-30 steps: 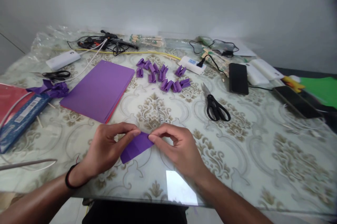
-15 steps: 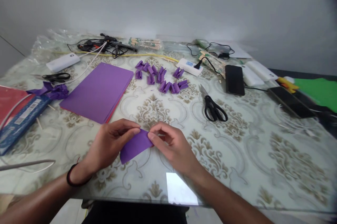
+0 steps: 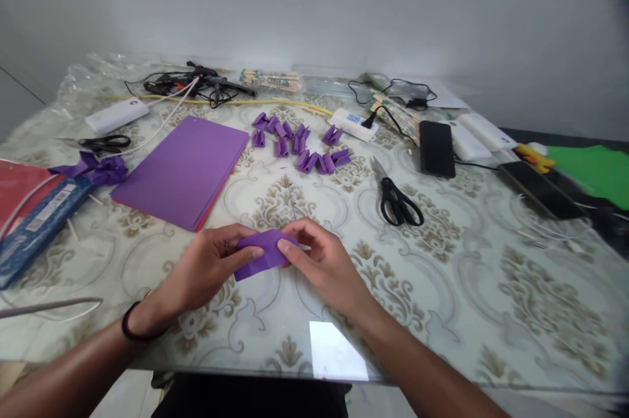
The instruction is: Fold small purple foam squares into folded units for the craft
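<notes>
Head view: both hands (image 3: 204,267) (image 3: 324,264) pinch paper (image 3: 270,243), thumbs (image 3: 295,255) uppermost.

Hands (image 3: 199,267): two
Held purple paper (image 3: 270,249): one
Folded purple pieces (image 3: 300,143): about twelve
Scissors (image 3: 392,192): two
Smartphones (image 3: 437,150): two
Power strip (image 3: 344,122): one

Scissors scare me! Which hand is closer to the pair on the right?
Right. The right hand is in front and left of the scissors; the left hand is farther left.
</notes>
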`<state>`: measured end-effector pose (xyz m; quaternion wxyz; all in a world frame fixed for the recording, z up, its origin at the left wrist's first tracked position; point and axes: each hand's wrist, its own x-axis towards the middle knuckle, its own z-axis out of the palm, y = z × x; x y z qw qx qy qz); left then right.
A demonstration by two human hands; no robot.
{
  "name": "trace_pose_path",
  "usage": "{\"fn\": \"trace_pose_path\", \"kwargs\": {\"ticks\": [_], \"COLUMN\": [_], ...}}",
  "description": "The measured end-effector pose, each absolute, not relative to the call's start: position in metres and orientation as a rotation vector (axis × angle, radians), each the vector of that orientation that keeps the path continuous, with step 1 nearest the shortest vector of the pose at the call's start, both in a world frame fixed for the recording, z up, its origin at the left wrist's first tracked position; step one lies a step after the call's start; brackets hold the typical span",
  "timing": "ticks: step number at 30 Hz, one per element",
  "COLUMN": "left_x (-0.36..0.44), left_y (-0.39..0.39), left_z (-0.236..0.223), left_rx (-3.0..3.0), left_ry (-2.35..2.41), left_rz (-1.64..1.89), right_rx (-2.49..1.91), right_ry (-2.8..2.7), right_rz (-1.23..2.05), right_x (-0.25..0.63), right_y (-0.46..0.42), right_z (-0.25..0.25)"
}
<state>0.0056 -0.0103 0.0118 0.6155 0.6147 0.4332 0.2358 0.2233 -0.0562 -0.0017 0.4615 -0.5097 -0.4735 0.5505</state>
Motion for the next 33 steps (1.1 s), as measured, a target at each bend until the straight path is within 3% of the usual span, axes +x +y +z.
{"fn": "trace_pose_path", "kwargs": {"ticks": [7,33], "left_x": [0.006,0.0], "left_y": [-0.009,-0.008], "left_z": [0.011,0.022], "left_rx": [1.416,1.687], "left_ry": [0.975,1.038], "left_rz": [0.543,0.526], "right_rx": [-1.259,-1.245], "right_ry": [-1.201,-1.259], "right_rz": [1.485,1.322], "right_x": [0.225,0.225], "right_y": [-0.055,-0.057], "right_z": [-0.001,0.002]}}
